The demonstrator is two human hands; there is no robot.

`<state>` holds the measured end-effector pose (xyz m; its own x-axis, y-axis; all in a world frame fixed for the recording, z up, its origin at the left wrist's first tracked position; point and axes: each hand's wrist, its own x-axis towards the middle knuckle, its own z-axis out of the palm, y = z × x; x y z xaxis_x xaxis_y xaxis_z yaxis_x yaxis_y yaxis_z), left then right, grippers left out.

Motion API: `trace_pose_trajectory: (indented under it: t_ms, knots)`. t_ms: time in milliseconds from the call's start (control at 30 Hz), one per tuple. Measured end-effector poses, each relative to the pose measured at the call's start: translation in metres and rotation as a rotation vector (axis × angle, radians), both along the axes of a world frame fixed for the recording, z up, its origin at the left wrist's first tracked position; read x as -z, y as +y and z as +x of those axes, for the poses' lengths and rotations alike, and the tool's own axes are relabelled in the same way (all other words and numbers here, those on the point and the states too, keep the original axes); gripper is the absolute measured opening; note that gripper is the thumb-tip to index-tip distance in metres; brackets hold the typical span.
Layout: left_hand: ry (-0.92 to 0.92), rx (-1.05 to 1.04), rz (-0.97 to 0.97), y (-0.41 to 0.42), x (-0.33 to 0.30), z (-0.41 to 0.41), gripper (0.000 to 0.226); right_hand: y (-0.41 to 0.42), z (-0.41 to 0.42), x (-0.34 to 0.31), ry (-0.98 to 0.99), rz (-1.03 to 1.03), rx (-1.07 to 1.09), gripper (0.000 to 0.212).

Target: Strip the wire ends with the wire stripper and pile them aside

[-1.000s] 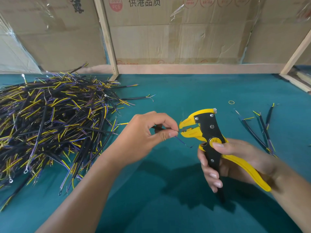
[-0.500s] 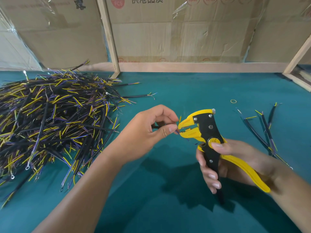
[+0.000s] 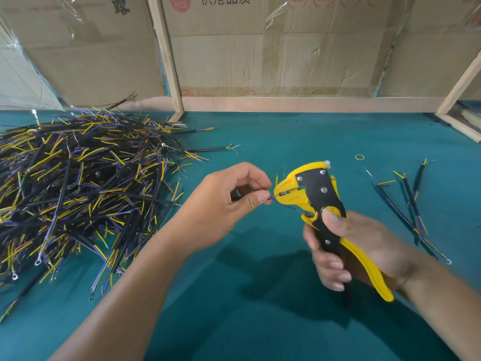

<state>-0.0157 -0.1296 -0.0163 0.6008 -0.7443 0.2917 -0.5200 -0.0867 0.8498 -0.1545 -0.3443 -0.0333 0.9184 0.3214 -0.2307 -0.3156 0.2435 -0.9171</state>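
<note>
Far left on the counter (image 3: 260, 295) lies the big heap (image 3: 78, 191) of unstripped leads, black sheaths with yellow and purple cores, some ending in ring lugs. They look light and springy, and tangled enough that pulling one would likely drag its neighbours, so I would lift a lead by the sheath, not by the thin cores.

My left hand (image 3: 229, 201) is curled, thumb and forefinger pinching the wire (image 3: 273, 198) right beside the tool's mouth. That feels like the right spot: a core this thin is limp and would buckle if I held it further back, and the insulation is probably slick, so I need a firm pinch close to the end. One yellow core stands up just past my fingertips; whether the tip of the other core is fully seated between the blades I can't quite tell, it is too fine to see.

My right hand (image 3: 359, 246) is wrapped round the stripper (image 3: 322, 196), thumb on the yellow dial, fingers round the black handle, the yellow handle spread out against my palm. The tool is rigid and has some weight, and it should do the cutting; I judge a steady squeeze is better than a snatch, since the strands are fragile.

Right of it, well apart, the small done pile (image 3: 411, 204) lies by a rubber band (image 3: 359, 157).
</note>
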Motion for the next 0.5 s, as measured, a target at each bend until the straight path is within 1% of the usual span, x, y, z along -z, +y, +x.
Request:
trace_pose_trajectory:
  t_ms: [67,133,267,433,500]
  knots:
    - [-0.021,-0.022,0.018,0.0001,0.0009,0.0016,0.009,0.0006,0.0023,0.0002,-0.002,0.038,0.015,0.057]
    - [-0.061,-0.043,0.051,0.0005,0.003,0.0038,0.006,0.0031,0.0039,0.002,-0.002,0.023,0.028,0.055]
    - [-0.111,-0.062,0.104,0.0007,0.006,0.0059,0.011,0.0024,0.0054,0.0036,0.004,-0.009,-0.009,0.052]
    - [-0.071,-0.03,0.066,0.0018,0.0079,0.0067,0.011,0.0018,0.0039,0.0029,0.01,0.055,-0.029,0.045]
    - [-0.062,-0.028,0.072,0.0011,0.0087,0.0062,0.01,0.0019,0.0025,0.0027,0.008,0.034,-0.032,0.044]
